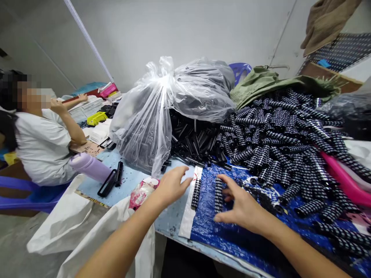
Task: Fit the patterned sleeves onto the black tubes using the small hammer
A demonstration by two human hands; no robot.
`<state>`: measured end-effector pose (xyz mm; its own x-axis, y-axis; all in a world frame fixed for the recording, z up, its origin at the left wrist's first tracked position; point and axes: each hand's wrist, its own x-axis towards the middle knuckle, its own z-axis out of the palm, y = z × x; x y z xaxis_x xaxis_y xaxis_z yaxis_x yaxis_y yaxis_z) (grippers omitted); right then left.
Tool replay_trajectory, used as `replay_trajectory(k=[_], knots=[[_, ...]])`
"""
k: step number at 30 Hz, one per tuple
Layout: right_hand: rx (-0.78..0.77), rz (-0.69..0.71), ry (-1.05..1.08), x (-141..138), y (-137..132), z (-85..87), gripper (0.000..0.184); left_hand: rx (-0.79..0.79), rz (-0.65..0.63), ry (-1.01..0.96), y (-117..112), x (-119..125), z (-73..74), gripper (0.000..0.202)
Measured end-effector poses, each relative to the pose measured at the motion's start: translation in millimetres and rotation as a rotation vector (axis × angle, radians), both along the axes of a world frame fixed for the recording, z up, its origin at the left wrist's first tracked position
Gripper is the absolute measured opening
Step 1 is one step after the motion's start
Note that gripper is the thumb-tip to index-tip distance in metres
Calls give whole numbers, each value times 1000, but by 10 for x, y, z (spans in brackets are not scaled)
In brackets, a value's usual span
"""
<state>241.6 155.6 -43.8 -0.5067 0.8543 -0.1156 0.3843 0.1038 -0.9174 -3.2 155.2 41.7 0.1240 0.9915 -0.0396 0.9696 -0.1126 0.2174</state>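
My left hand (174, 184) hangs over the light blue tabletop, its thumb and fingers apart and nothing between them. To its right, a black tube with rows of small white marks (196, 194) lies on the white edge strip of a blue woven sheet (203, 227). My right hand (242, 204) is spread beside a second patterned black tube (218, 196) on the sheet. The index fingertip is near that tube's far end and the thumb near its close end; whether they touch it is hard to tell. A large heap of similar tubes (278, 143) rises to the right.
Plain black parts (194, 141) lie behind my hands, near a bulging clear plastic bag (145, 127). A pink-and-white bundle (142, 193), black plastic pieces (108, 183) and a lilac bottle (89, 166) are leftward. A seated person (43, 143) is at far left. A pink tray edge (344, 179) shows right.
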Motion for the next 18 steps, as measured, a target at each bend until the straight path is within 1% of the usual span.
replay_trajectory(k=[2,4,6,7,8,10,12,13,14,16,18], knots=[[-173,-60,264,166,-141,-6,118,48,-18,93,408,87,-122,27],[-284,-69,515,278,-260,28,119,44,-66,156,722,163,-231,18],[-368,-70,681,335,-325,112,116,28,-127,210,921,205,-316,10],[-413,-93,729,349,-335,165,110,23,-155,230,980,211,-347,8],[-468,-137,761,356,-332,218,100,24,-179,245,1017,210,-366,8],[-597,-271,794,356,-306,298,78,45,-209,262,1035,200,-367,15],[-705,-413,809,350,-280,317,66,86,-218,261,984,211,-311,24],[-739,-457,814,349,-275,305,62,109,-222,256,932,232,-267,27],[-760,-476,822,352,-278,282,59,128,-234,250,858,266,-218,29],[-763,-447,839,371,-304,228,56,196,-295,212,642,374,-142,32],[-730,-387,828,400,-343,188,54,307,-385,127,339,518,-144,31]])
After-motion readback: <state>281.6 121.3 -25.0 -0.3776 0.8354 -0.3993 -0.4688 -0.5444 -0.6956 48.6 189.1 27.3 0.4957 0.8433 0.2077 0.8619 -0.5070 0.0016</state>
